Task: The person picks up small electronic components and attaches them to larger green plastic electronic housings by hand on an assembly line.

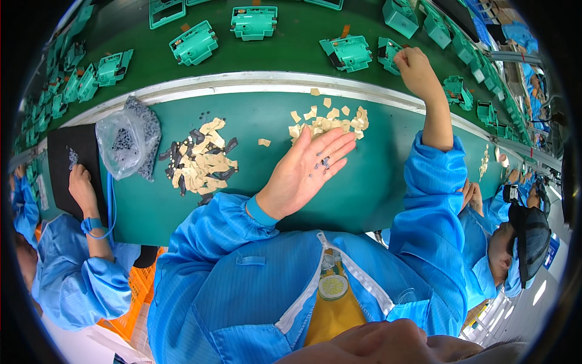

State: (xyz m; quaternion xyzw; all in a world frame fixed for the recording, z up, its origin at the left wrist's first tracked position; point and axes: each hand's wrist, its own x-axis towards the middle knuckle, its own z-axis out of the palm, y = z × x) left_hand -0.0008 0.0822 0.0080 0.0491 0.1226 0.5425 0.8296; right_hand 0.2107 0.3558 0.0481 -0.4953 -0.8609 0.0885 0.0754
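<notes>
My left hand (290, 177) lies palm up over the green table, fingers stretched flat. Several small dark grey pieces (324, 162) rest on its fingers. My right hand (417, 71) reaches across the pale rail to the belt. Its fingers are pinched together at the edge of a teal plastic housing (387, 52); whatever is between the fingertips is hidden. Just beyond my left fingertips is a heap of small cream-coloured pieces (360, 120). Left of that hand sits a pile of cream and black strip-like parts (203, 159).
More teal housings (254, 23) stand along the dark green belt (291, 54), behind a metal rail (254, 80). A clear plastic bag (124, 142) of small grey pieces lies at the left. A co-worker's hand (83, 189) works over a black mat (60, 164); other people sit at the right.
</notes>
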